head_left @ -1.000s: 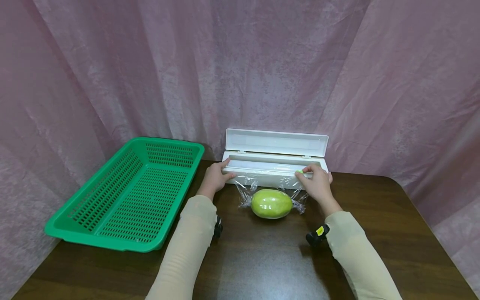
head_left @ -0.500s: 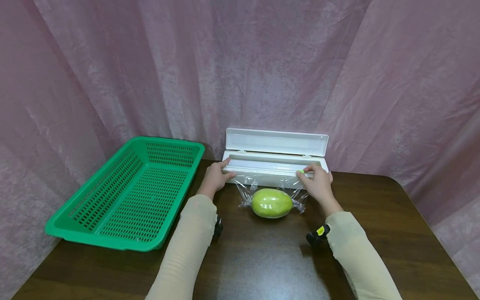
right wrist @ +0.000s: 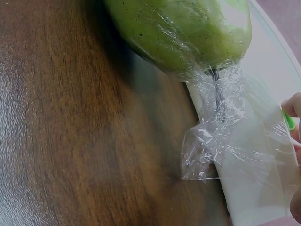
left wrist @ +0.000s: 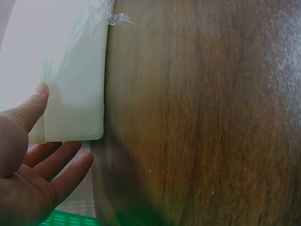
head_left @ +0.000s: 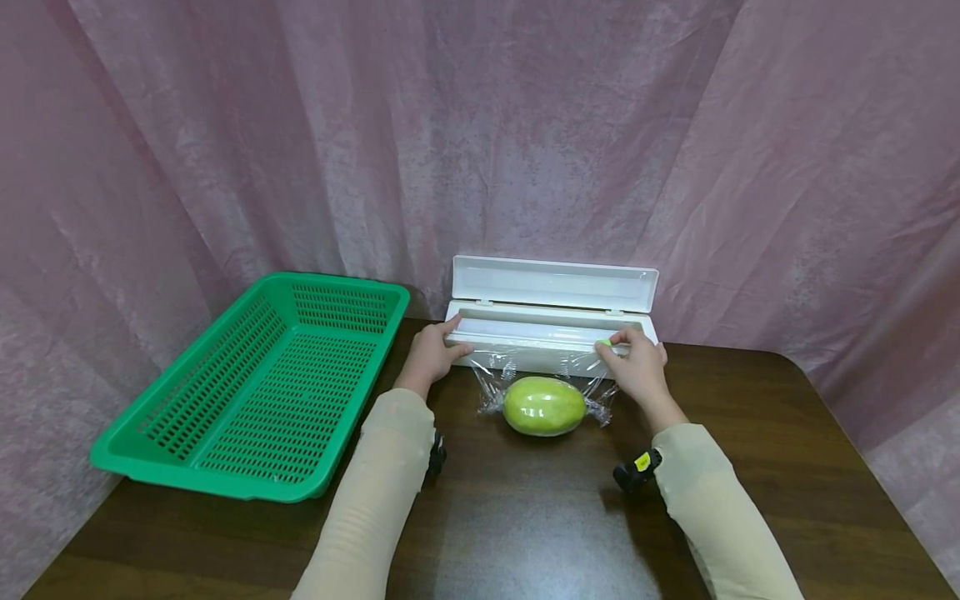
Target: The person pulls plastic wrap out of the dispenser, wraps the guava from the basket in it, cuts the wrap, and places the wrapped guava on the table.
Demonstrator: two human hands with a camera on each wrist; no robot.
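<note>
A white cling film dispenser box lies on the table with its lid raised and a film roll inside. My left hand grips its left end, thumb on the front and fingers around the end, as the left wrist view shows. At the right, my right hand pinches a small green cutter slider on the box's front edge. In front of the box sits an oval green fruit wrapped in cling film. The film, bunched at both ends, still runs back to the box. A dark stem shows in the right wrist view.
A green perforated plastic basket stands at the left of the brown wooden table. Pink curtains hang close behind the box. Each wrist wears a small black camera.
My right hand has moved slightly to the right along the box's front edge with the green slider. The left hand stays on the box end, and the fruit has barely shifted.
</note>
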